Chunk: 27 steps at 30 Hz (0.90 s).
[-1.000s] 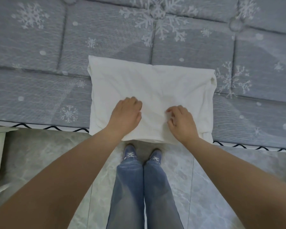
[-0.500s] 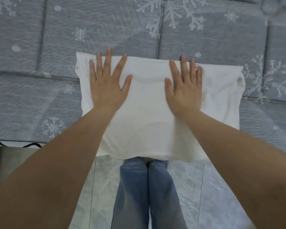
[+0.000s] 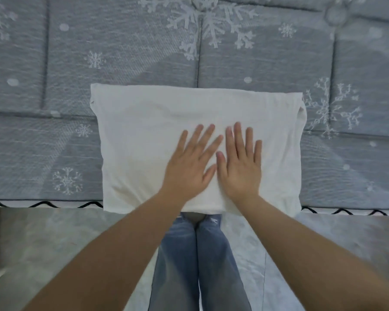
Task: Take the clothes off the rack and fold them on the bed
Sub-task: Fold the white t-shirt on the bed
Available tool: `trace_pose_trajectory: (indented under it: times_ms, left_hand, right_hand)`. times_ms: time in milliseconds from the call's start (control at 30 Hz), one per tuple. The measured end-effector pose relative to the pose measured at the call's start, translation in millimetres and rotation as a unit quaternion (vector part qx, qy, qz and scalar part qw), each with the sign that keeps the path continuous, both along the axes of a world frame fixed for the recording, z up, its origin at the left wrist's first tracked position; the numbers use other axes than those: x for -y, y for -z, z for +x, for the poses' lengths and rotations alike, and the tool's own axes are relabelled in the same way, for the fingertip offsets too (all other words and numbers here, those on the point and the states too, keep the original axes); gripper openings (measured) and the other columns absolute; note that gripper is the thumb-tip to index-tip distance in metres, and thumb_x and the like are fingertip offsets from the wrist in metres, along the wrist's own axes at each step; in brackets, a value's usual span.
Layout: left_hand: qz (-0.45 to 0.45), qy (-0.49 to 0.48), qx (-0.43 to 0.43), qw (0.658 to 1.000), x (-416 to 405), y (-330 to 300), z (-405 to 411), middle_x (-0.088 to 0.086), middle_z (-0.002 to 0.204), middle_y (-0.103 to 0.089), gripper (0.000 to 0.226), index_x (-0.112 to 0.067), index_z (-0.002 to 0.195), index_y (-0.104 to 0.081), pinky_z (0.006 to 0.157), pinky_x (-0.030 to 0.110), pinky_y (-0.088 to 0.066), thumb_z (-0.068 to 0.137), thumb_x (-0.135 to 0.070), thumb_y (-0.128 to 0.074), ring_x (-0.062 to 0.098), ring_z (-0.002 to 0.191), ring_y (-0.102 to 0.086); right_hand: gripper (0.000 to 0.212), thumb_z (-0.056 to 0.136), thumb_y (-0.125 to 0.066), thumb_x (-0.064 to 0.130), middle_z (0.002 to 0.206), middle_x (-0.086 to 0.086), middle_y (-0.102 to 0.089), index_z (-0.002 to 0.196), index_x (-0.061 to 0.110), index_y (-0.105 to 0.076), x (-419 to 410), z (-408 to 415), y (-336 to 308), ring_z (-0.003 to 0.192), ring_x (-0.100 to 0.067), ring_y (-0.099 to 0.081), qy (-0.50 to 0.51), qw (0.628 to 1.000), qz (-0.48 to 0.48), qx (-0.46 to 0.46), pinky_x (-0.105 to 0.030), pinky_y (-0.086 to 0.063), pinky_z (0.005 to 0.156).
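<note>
A white garment [image 3: 133, 135], folded into a wide rectangle, lies on the grey bed [image 3: 54, 86] at its near edge. Its front hem hangs slightly over the edge. My left hand [image 3: 189, 162] lies flat on the middle of the garment, fingers straight and spread. My right hand [image 3: 240, 162] lies flat right beside it, fingers straight, thumbs nearly touching. Neither hand holds anything. The rack is out of view.
The bed's grey quilted cover carries white snowflake prints and a black zigzag trim [image 3: 54, 204] along the near edge. Below lie a pale marbled floor [image 3: 65, 243] and my legs in blue jeans [image 3: 198, 261], close against the bed.
Both hands went from curled at the garment's near edge to flat near its far edge, then slid back and together to the middle. The garment stays folded in place.
</note>
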<state>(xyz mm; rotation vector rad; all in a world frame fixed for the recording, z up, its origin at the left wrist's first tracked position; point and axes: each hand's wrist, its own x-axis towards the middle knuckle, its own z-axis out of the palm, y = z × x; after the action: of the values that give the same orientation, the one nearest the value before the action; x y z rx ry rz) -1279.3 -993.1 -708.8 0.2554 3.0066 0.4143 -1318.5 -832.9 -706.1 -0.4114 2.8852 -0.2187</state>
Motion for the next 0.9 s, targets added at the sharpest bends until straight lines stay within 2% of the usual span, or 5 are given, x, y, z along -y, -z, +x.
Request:
trace_pose_trajectory:
  times_ms: [267, 433, 600, 733, 900]
  left_hand:
    - [0.006, -0.012, 0.055, 0.998, -26, -4, 31, 0.009, 0.166, 0.006, 0.071, -0.024, 0.160, -0.004, 0.121, 0.054, -0.013, 0.102, -0.047, -0.038, 0.031, 0.153, 0.005]
    - [0.059, 0.004, 0.094, 0.994, -65, -26, 45, 0.000, 0.167, 0.006, 0.092, -0.022, 0.160, -0.003, 0.123, 0.038, -0.018, 0.085, -0.017, -0.058, 0.020, 0.154, -0.006]
    - [0.176, -0.040, 0.101, 0.978, -104, -33, 44, 0.004, 0.140, -0.053, 0.069, -0.019, 0.143, -0.049, 0.095, 0.038, -0.050, 0.077, -0.009, -0.068, 0.024, 0.116, -0.058]
    - [0.186, -0.074, 0.148, 0.968, -137, -38, 21, 0.005, 0.124, -0.055, 0.048, -0.020, 0.141, -0.048, 0.089, 0.038, -0.049, 0.093, -0.025, -0.056, 0.024, 0.104, -0.056]
    - [0.179, -0.227, 0.154, 0.945, -190, -36, -5, -0.004, 0.096, -0.058, 0.029, -0.021, 0.108, -0.058, 0.078, 0.034, -0.046, 0.091, -0.045, -0.053, 0.020, 0.090, -0.056]
  right_hand:
    - [0.061, 0.104, -0.029, 0.044, 0.168, 0.004, 0.014, 0.160, 0.037, -0.005, -36, 4, -14, 0.153, -0.020, 0.017, 0.187, 0.978, 0.009, 0.096, -0.051, 0.013, 0.122]
    - [0.067, 0.101, -0.034, 0.042, 0.164, 0.004, 0.026, 0.157, 0.045, 0.003, -25, -34, -30, 0.152, -0.022, 0.023, 0.248, 0.934, 0.030, 0.255, -0.056, 0.009, 0.121]
    - [0.067, 0.092, -0.050, 0.039, 0.165, -0.002, 0.003, 0.153, 0.042, -0.020, -31, -70, -56, 0.150, -0.028, 0.002, 0.237, 0.920, 0.024, 0.310, -0.058, -0.014, 0.119]
    - [0.053, 0.085, -0.054, 0.035, 0.144, -0.008, -0.019, 0.133, 0.037, -0.034, -43, -100, -60, 0.135, -0.036, -0.020, 0.174, 0.921, 0.063, 0.344, -0.052, -0.033, 0.108]
    - [0.027, 0.094, -0.047, 0.030, 0.131, -0.012, -0.041, 0.119, 0.023, -0.041, -72, -142, -69, 0.122, -0.036, -0.044, 0.062, 0.951, 0.074, 0.295, -0.047, -0.038, 0.103]
